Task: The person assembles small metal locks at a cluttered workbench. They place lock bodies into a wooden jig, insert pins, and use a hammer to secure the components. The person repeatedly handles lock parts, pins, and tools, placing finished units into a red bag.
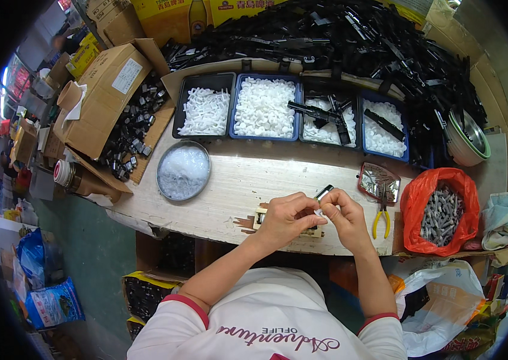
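Near the front edge of the workbench, my left hand (288, 221) and my right hand (346, 219) meet with fingertips pinched together. A small white plastic part (319, 212) shows between them, gripped by my left thumb and forefinger. My right fingers close around the same spot and partly hide it. A dark piece with a silvery edge (324, 192) sticks up just beyond my right fingers; whether they hold it I cannot tell. Under my left hand lies a cream-coloured fixture (260, 218), mostly covered by my hands.
Bins of white plastic parts (265, 108) line the back, black strip-like parts (326, 114) on one. A round tray (183, 171) stands left. To the right are yellow-handled pliers (381, 222), a red box of metal pins (379, 182) and a red bag (410, 207) of metal parts.
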### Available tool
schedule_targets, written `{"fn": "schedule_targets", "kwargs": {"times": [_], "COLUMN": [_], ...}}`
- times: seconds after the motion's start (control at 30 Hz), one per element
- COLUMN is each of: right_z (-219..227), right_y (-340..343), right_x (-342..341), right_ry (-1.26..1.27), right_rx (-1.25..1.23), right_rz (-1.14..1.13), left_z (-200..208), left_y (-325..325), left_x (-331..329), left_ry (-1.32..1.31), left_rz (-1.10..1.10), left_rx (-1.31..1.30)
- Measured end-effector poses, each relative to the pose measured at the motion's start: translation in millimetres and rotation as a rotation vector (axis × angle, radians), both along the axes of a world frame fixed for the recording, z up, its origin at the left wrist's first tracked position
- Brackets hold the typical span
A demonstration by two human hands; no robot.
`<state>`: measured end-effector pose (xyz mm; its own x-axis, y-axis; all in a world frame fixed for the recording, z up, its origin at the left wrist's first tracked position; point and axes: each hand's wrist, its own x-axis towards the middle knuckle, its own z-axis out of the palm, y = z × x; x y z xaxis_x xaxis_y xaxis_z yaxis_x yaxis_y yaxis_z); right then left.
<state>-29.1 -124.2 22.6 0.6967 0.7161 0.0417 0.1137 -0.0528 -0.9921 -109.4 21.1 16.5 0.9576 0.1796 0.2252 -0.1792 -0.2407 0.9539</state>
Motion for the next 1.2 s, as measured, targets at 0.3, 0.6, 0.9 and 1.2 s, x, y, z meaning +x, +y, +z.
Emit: {"fn": "schedule_targets", "kwargs": {"times": [0.3,0.6,0.9,1.2], "right_z": [-15.6,-7.9,-14.0,-34.2], "right_y": [-0.7,5.8,8.5,17.5], "right_x": [-9.8,-22.3,-30.6,-25.7], "right_ry": [0.33,-0.437,-0.87,-1.023], "right_rx": [0.106,-0.059,-0.125,-0.33], "right_rz": [0.063,-0.156,-0.095,0.108], "left_z": [-20.9,-36.0,-34.8,-55.4], "left_y": [7.0,7.5,14.3,27.9], "left_x": [-17.9,-29.8,-38.2,-51.1], "left_ry": [0.11,-0.034,-0.056,-0.018], "left_rz": [-0.095,0.024,0.112,0.256], "left_rx": [-0.516,-0.364,-0.034,0.379]}}
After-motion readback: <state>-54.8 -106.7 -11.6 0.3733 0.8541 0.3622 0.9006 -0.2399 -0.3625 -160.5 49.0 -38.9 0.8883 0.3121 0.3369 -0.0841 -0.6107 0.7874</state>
